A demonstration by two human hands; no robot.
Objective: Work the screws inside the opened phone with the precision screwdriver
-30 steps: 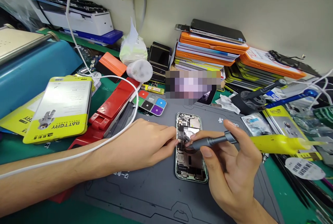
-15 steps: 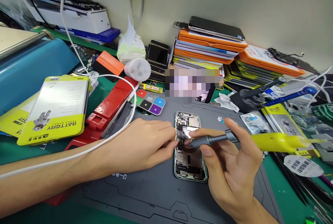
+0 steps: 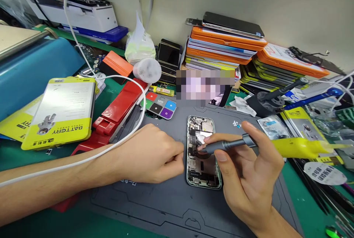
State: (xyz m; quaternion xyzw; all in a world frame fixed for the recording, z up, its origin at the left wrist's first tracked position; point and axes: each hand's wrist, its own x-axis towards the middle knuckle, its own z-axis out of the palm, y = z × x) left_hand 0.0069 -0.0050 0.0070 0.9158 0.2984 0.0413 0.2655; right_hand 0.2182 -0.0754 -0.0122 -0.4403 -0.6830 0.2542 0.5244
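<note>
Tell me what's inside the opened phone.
The opened phone shows dark parts along its left side, a silvery patch above middle and a black piece at lower left. The right hand and gray tool hide some of its middle; I can't see beneath them.

L arm [image 3: 69,186] stretched in | L hand [image 3: 159,153] curled, knuckles up | R hand [image 3: 249,173] pinching, palm showing, one fgr crooked high

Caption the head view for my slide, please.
Right hand holds a grey tool over an opened phone, left hand beside it.
</note>
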